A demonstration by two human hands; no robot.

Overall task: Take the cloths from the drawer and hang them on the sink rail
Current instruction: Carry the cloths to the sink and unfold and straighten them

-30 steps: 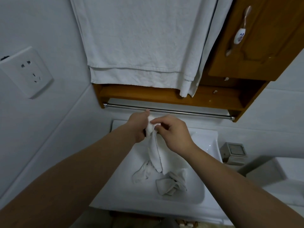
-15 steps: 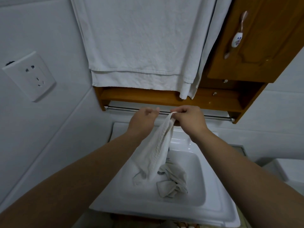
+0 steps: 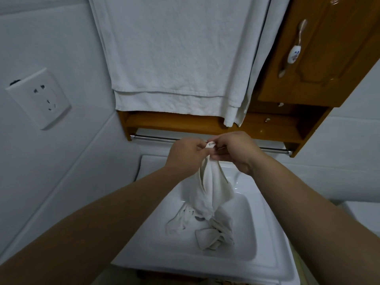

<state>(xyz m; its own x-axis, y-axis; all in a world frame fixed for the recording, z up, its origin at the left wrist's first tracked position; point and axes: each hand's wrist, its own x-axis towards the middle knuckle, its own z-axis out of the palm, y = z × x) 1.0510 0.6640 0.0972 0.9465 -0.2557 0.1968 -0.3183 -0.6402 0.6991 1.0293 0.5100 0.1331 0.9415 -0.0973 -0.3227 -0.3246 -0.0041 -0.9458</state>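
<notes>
A large white towel hangs down from twelve o'clock and covers the wall above a wooden shelf. At one to two o'clock a wooden cabinet door carries a metal handle with a painted ceramic centre. A white wall socket sits at nine o'clock on the tiled wall. Below the shelf runs the metal sink rail, its middle stretch hidden behind the two hands; its right end shows at three o'clock of them. The white sink fills the lower centre, and at six o'clock of the hands more crumpled cloths lie in its basin.

Both forearms reach up from the lower corners and meet just in front of the rail. The left hand pinches the top edge of a white cloth with curled fingers, and the right hand grips the same edge from the other side, knuckles toward the camera. The two hands nearly touch. The cloth hangs bunched from them straight down toward the basin, its lower end reaching the heap there. Whether the cloth touches the rail I cannot tell.
</notes>
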